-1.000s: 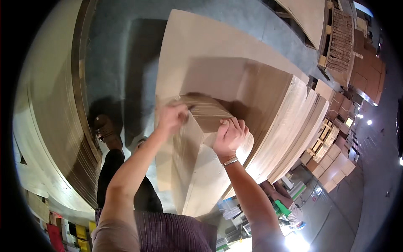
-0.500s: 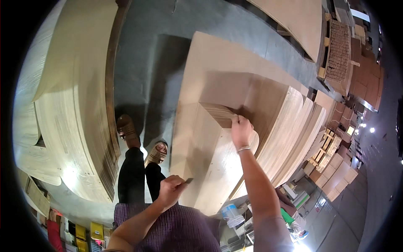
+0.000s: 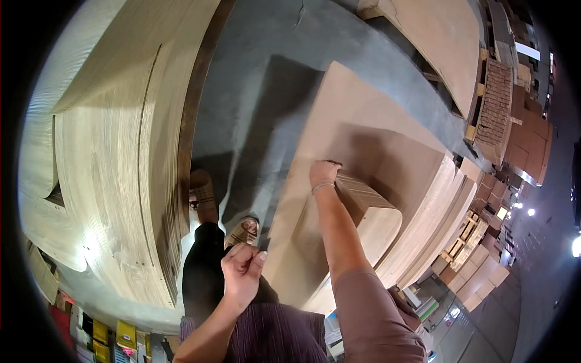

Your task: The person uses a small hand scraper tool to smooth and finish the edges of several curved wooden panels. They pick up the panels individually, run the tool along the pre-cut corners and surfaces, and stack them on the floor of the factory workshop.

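A stack of light wood-grain boards [image 3: 382, 232] with a rounded corner rests on a wide brown sheet [image 3: 339, 91]. My right hand [image 3: 325, 173] is closed at the far left corner of this stack, fingers curled down over its edge; my forearm hides part of the boards. My left hand [image 3: 242, 272] is held in a fist above my lap, left of the stack. A small dark flat piece [image 3: 264, 243] sticks up past its thumb; its kind I cannot make out.
A tall stack of wood-grain panels [image 3: 103, 163] stands close on the left. Another board stack [image 3: 423, 206] lies at the right. Far right are a pallet of brown pieces [image 3: 495, 103] and cardboard boxes [image 3: 484, 266]. Yellow bins [image 3: 126, 334] sit lower left. My sandalled feet are on the grey floor.
My right hand has moved left along the stack's far edge to its corner. My left hand has turned upward, still closed. The view has shifted, so the surroundings sit differently.
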